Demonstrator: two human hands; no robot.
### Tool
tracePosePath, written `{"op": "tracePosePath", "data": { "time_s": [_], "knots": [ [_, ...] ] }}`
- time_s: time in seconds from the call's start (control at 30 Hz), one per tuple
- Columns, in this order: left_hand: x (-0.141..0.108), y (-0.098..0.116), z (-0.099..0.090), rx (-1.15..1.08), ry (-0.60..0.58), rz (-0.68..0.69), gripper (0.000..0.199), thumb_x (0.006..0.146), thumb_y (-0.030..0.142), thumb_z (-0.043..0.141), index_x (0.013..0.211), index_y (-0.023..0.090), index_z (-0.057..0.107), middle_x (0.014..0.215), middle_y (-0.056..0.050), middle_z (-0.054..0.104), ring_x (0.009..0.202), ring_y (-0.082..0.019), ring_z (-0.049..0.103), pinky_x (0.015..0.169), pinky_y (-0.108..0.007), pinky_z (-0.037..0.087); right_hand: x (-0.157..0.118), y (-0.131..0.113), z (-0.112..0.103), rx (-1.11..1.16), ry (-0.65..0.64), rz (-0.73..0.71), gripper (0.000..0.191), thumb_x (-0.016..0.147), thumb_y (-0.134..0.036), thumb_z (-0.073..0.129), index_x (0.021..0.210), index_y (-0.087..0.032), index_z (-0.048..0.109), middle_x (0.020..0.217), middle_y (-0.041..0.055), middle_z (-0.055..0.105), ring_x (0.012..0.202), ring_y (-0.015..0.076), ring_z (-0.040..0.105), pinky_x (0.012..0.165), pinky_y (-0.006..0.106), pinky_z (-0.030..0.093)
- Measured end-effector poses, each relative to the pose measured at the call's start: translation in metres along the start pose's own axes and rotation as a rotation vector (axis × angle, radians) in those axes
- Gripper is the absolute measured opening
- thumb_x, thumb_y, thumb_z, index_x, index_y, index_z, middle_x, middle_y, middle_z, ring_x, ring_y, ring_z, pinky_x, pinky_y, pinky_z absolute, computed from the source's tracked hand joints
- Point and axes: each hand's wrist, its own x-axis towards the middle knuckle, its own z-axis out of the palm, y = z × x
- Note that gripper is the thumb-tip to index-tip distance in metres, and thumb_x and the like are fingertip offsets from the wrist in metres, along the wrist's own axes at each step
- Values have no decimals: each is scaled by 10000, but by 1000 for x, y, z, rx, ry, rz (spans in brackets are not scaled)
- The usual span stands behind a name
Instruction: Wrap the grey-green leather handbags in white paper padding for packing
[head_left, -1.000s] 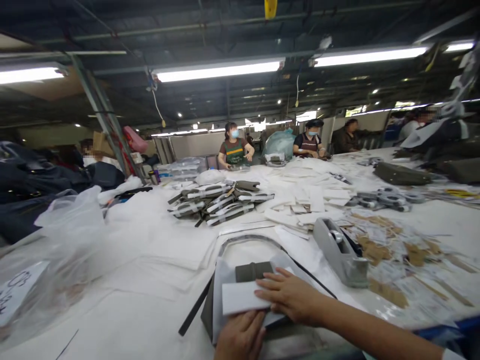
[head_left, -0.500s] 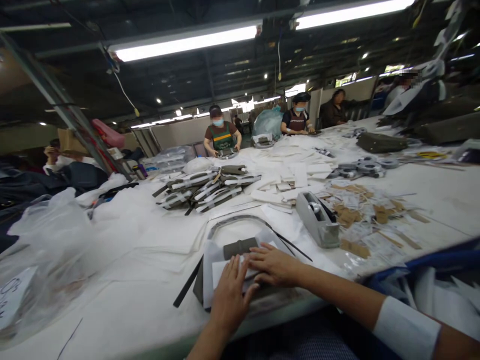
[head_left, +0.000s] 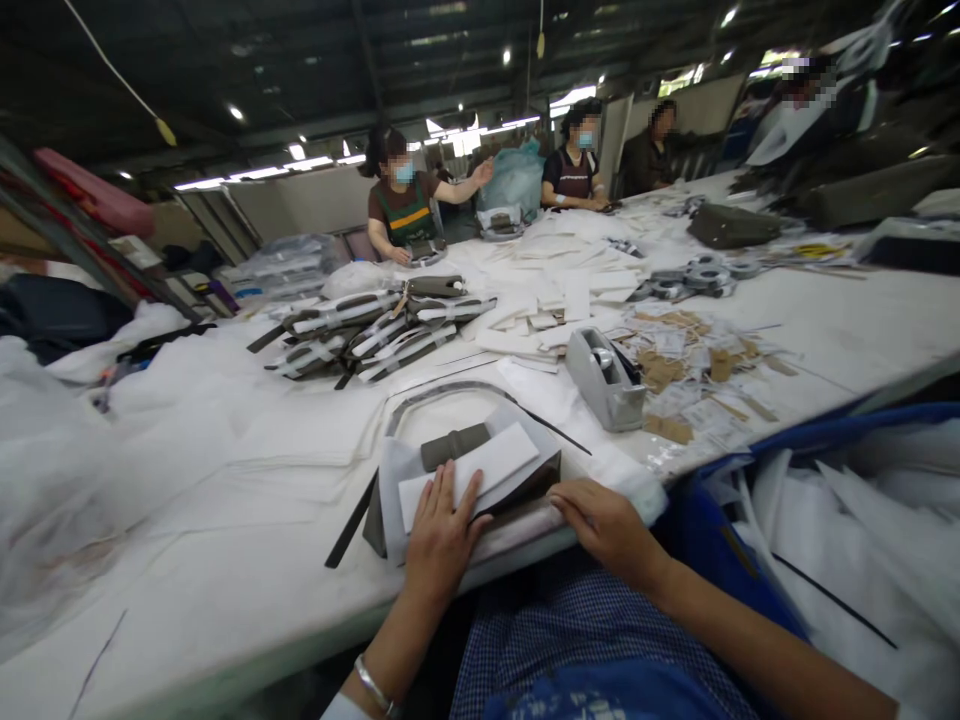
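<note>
In front of me on the table lies an olive-brown bag [head_left: 529, 488] with a looped handle and dark straps. Over it are a sheet of white wrapping paper [head_left: 391, 480], a white strip of card or foam [head_left: 499, 458] and a rolled olive piece [head_left: 455, 446]. My left hand [head_left: 441, 535] rests on the strip's left part, fingers stretched out. My right hand [head_left: 600, 520] is at the bag's near right corner, fingers curled together. What they pinch, if anything, is hidden.
A grey tape dispenser [head_left: 606, 385] stands at the right, by scattered brown tags [head_left: 664, 370]. Wrapped olive bundles [head_left: 375, 335] are piled farther back. Clear plastic [head_left: 52, 440] lies left. A blue-lined bin [head_left: 694, 540] is at lower right. Co-workers [head_left: 409, 200] sit across the table [head_left: 187, 610].
My right hand has left the strip for the bag's near right corner and curled. My left hand stays on the strip, now tilted up to the right. A co-worker has raised an arm.
</note>
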Motion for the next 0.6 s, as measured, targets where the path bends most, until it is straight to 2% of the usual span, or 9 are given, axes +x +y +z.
{"op": "tracePosePath", "data": {
  "time_s": [0.07,0.13,0.23,0.33,0.4,0.47,0.53,0.6],
  "knots": [
    [-1,-1,1,-12,0,2,618,926,415,573,1485,240,377,1539,-205,355,1381,-366,405,1078,-520,441,0,-3,1,62,-72,207,244,969,-389,468,982,-236,658,892,64,722,833,225,686,796,382,558],
    [-1,-3,2,-25,5,1,605,933,418,560,1483,239,383,1540,-208,352,1372,-370,418,1073,-526,442,2,-2,4,181,-122,382,204,923,-407,531,961,-226,618,831,42,707,777,216,684,748,362,554],
    [-2,-5,4,-45,1,1,592,942,420,542,1484,244,380,1543,-201,351,1370,-367,422,1068,-530,443,5,-3,11,498,-106,562,229,832,-397,635,952,-220,556,860,31,685,842,209,677,806,367,548],
    [-2,-7,5,-42,-7,-1,597,948,425,530,1491,240,366,1542,-200,354,1366,-362,428,1073,-524,437,7,-14,20,871,4,709,327,757,-392,709,970,-216,534,885,20,648,912,194,651,902,381,522],
    [-1,-9,5,-37,-9,2,626,940,442,540,1499,232,352,1541,-209,348,1363,-368,430,1079,-525,428,9,-27,28,1064,111,763,351,714,-367,744,955,-215,537,919,19,632,962,189,633,948,375,499],
    [-1,-9,4,-49,-8,6,670,929,459,553,1512,221,321,1543,-218,338,1357,-378,433,1080,-531,423,11,-37,38,1175,217,756,338,682,-321,759,915,-215,538,956,22,632,1002,189,622,966,360,482],
    [-1,-10,2,-79,-5,6,687,935,448,547,1526,221,280,1549,-216,326,1354,-386,431,1077,-544,421,13,-41,47,1206,298,729,323,674,-284,756,909,-215,546,968,20,647,1008,185,622,955,344,476],
    [-1,-10,0,-123,-1,6,658,955,400,513,1536,245,245,1568,-195,298,1368,-399,407,1071,-572,416,14,-37,50,1155,283,720,322,676,-287,761,927,-212,574,935,11,663,962,179,634,916,333,489]
  ]
}}
